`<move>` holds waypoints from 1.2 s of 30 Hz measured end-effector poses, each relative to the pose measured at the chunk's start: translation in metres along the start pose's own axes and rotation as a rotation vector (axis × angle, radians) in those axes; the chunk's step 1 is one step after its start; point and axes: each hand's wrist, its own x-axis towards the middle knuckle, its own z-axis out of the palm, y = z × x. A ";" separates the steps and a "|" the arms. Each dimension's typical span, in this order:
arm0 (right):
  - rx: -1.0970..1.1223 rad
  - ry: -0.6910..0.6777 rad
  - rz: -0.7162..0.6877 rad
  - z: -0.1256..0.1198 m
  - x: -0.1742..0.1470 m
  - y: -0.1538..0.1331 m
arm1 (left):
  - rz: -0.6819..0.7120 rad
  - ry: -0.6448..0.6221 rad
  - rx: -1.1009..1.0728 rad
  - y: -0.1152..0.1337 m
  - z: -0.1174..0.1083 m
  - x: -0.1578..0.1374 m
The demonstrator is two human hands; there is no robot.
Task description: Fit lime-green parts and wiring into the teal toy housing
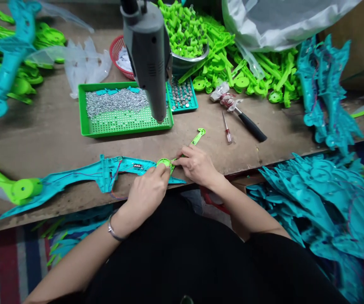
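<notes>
one long blue toy shell, lying on the surface near its front edge. one green wheel, toward the shell's right end, pinched in the grip of the left hand. one green strip, pinched beside the wheel in the grip of the right hand. beyond: green tray of small metal parts, gray power driver, screwdriver, hammer.

Wired shell, smooth plastic; screws, shiny metal; tabletop, matt.
</notes>
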 end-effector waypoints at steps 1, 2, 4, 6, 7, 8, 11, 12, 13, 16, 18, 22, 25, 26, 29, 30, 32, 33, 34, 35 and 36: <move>-0.003 0.000 -0.002 -0.001 0.000 0.000 | 0.010 0.072 -0.051 -0.006 0.004 -0.003; -0.006 0.001 -0.005 -0.001 0.000 0.000 | 0.008 0.153 -0.115 -0.013 0.008 -0.006; -0.010 0.002 -0.011 -0.002 0.001 0.000 | -0.033 0.308 -0.245 -0.026 0.014 -0.008; -0.010 -0.003 -0.014 -0.002 0.001 -0.001 | -0.091 0.401 -0.338 -0.035 0.016 -0.007; -0.008 -0.008 -0.016 -0.003 0.002 -0.001 | -0.120 0.413 -0.366 -0.037 0.016 -0.005; -0.004 -0.011 -0.016 -0.003 0.002 -0.001 | -0.150 0.402 -0.384 -0.039 0.016 -0.003; 0.006 -0.013 -0.016 -0.003 0.004 0.000 | -0.222 0.298 -0.395 -0.037 0.012 0.003; 0.005 -0.015 -0.016 -0.003 0.004 0.000 | -0.237 0.260 -0.383 -0.036 0.011 0.005; 0.002 -0.019 -0.019 -0.003 0.005 0.000 | -0.246 0.229 -0.364 -0.035 0.010 0.006; -0.006 -0.035 -0.025 -0.004 0.007 -0.002 | -0.258 0.186 -0.310 -0.034 0.008 0.008; -0.002 -0.041 -0.013 -0.005 0.008 -0.005 | -0.260 0.182 -0.302 -0.034 0.008 0.008; 0.038 -0.031 0.062 -0.007 0.009 -0.016 | -0.262 0.177 -0.304 -0.034 0.008 0.008; 0.009 0.011 0.107 -0.006 0.011 -0.021 | -0.263 0.170 -0.306 -0.033 0.008 0.008; -0.009 0.026 0.103 -0.006 0.012 -0.022 | -0.265 0.170 -0.306 -0.033 0.008 0.008; -0.002 0.039 0.021 -0.003 0.014 -0.024 | -0.270 0.174 -0.312 -0.032 0.008 0.008; 0.020 0.036 -0.013 -0.001 0.014 -0.024 | -0.272 0.174 -0.316 -0.032 0.008 0.008; 0.063 0.029 -0.061 0.001 0.014 -0.024 | -0.278 0.173 -0.329 -0.032 0.008 0.008; 0.076 0.027 -0.071 0.001 0.013 -0.024 | -0.282 0.173 -0.340 -0.033 0.008 0.007; 0.081 0.025 -0.076 0.002 0.012 -0.024 | -0.284 0.175 -0.358 -0.035 0.008 0.007; 0.079 0.022 -0.079 0.002 0.012 -0.024 | -0.282 0.177 -0.380 -0.036 0.009 0.007; 0.070 0.017 -0.086 0.002 0.011 -0.024 | -0.280 0.180 -0.403 -0.037 0.009 0.007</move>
